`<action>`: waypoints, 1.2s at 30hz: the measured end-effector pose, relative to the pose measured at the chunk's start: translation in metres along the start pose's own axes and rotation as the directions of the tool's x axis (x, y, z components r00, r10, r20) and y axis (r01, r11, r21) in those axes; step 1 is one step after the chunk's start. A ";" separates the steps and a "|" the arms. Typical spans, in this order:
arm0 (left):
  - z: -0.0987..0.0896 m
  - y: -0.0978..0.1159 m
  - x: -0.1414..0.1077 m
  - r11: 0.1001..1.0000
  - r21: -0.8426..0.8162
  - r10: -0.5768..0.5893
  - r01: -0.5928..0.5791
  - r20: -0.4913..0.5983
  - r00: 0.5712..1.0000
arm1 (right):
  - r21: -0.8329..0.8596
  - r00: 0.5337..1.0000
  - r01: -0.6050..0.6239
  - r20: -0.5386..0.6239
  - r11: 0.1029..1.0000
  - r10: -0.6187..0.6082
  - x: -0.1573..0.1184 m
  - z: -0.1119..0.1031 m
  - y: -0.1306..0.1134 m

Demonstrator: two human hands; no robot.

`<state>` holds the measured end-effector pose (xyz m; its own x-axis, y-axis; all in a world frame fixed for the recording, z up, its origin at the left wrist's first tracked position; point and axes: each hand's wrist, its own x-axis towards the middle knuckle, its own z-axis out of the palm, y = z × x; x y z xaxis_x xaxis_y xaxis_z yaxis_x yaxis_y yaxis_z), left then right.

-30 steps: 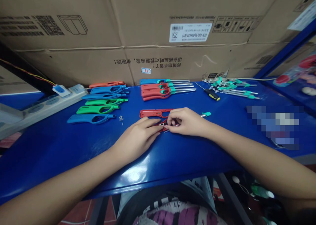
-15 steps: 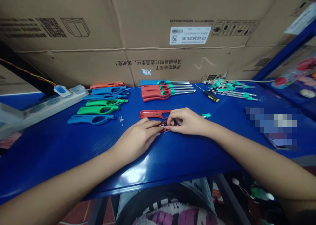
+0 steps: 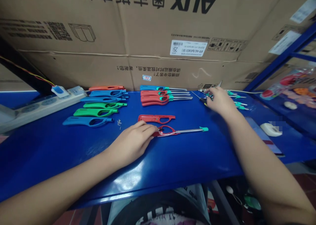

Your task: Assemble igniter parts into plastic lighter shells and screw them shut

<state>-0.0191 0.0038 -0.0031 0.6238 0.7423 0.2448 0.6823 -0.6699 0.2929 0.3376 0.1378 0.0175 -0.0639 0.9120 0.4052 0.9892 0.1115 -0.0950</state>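
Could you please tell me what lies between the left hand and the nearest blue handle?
In the head view, small metal pieces lie between the left hand and that blue handle.

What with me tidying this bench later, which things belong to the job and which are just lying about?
Likely the job: red shell with tube, second red shell, lighters with tubes, coloured handles, tiny screws, screwdriver, green-tipped tubes.

Likely lying about: power strip, white rounded object, flat device.
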 end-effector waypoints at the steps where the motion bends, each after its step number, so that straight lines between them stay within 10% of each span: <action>1: 0.000 0.000 0.000 1.000 0.000 -0.008 0.008 0.008 1.000 | -0.032 0.997 -0.072 0.000 0.997 0.072 0.004 0.003 0.011; 5: -0.001 0.000 -0.001 1.000 0.010 -0.006 0.006 -0.002 1.000 | -0.073 0.952 -0.303 -0.060 0.950 0.299 0.011 0.011 0.040; 18: 0.000 -0.001 -0.002 0.996 0.043 0.081 -0.082 0.036 0.996 | 0.149 0.955 -0.289 -0.029 0.946 0.296 0.019 0.049 0.046; 28: 0.000 0.000 -0.001 0.996 0.066 0.054 -0.059 0.083 0.995 | 0.361 0.949 -0.179 -0.182 0.915 0.258 0.021 0.024 0.036; 36: -0.003 0.002 0.000 0.997 0.059 0.037 -0.042 0.092 0.995 | 0.436 0.998 -0.030 0.068 0.899 0.000 0.005 0.003 -0.007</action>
<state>-0.0189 0.0021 0.0002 0.6809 0.7126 0.1690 0.6765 -0.7004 0.2275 0.3296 0.1425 0.0179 -0.0729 0.9367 0.3424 0.8342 0.2454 -0.4939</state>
